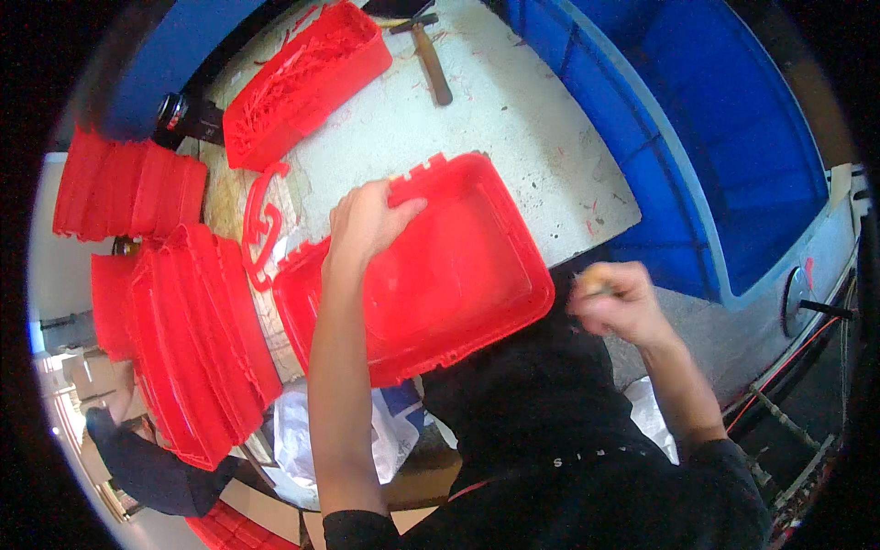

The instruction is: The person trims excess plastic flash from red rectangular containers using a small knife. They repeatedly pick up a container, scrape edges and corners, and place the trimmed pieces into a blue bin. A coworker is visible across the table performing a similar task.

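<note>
A shallow red plastic case shell point(440, 275) lies tilted at the near edge of the white worktable point(513, 119), its hollow side up and notched tabs along its edges. My left hand point(367, 220) grips its far left rim, with the thumb over the inside. Off the shell's right side, my right hand point(621, 301) is closed around a small yellowish thing, blurred and mostly hidden by the fingers. A loose curved red plastic piece point(253, 225) rests left of the shell.
Nested red shells stand in stacks point(197, 339) on the left. Beyond my left hand are a red bin point(321, 119) with thin red scraps and a wooden-handled hammer point(431, 64). A large blue bin point(710, 229) borders the table's right. Someone in dark clothing point(156, 467) is at lower left.
</note>
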### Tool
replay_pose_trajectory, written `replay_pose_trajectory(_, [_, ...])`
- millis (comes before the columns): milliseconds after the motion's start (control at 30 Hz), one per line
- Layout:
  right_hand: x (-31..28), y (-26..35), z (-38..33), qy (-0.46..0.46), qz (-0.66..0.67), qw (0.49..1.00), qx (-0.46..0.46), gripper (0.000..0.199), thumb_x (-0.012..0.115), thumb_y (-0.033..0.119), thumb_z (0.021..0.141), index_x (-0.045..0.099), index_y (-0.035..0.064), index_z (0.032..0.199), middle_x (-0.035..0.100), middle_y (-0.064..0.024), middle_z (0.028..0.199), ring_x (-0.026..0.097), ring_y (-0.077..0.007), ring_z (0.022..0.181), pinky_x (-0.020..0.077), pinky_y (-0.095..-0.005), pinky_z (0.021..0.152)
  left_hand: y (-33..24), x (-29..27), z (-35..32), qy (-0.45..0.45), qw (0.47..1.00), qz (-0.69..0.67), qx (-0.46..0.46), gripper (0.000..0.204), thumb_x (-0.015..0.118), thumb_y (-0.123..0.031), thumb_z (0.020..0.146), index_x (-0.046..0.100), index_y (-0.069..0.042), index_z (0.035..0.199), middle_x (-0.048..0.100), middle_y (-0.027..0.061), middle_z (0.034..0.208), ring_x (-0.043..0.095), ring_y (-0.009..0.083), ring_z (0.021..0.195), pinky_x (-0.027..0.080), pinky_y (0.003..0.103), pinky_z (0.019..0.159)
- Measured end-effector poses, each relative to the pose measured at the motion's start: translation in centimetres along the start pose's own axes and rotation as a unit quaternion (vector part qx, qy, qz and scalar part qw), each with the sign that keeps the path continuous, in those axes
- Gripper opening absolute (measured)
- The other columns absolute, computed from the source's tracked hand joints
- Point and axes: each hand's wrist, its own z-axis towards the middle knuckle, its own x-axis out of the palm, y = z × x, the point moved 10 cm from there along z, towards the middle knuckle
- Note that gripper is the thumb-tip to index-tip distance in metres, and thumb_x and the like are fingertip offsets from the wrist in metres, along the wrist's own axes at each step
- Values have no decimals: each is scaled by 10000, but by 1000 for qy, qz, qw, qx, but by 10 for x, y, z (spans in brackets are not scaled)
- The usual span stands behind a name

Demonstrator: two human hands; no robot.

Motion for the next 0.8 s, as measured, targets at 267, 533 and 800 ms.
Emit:
replay_pose_trajectory(267, [-52,-57,37,-148,-3,983,112,238,553,309,996,589,79,948,579,-10,746,482,-68,547,333,-230,468,0,3,-2,-1,999,39,-12,493,758,-507,795,762,-67,1017,741,174,869,727,319,828,547,413,759])
replay_pose_trajectory(533, [-12,-32,99,-132,-245,960,-2,279,563,280,988,581,13,1070,633,-159,858,592,-249,769,483,-375,724,-2,4,-4,-1,996,90,-19,517,715,-510,832,731,3,891,705,242,864,690,410,849,534,478,766])
replay_pose_trajectory(800, [-52,-30,43,-140,-400,904,50,236,559,182,977,587,52,1172,667,-192,885,651,-334,813,518,-398,749,-42,-40,-52,46,979,129,151,253,645,-249,879,702,-26,982,693,240,973,683,388,927,542,483,794])
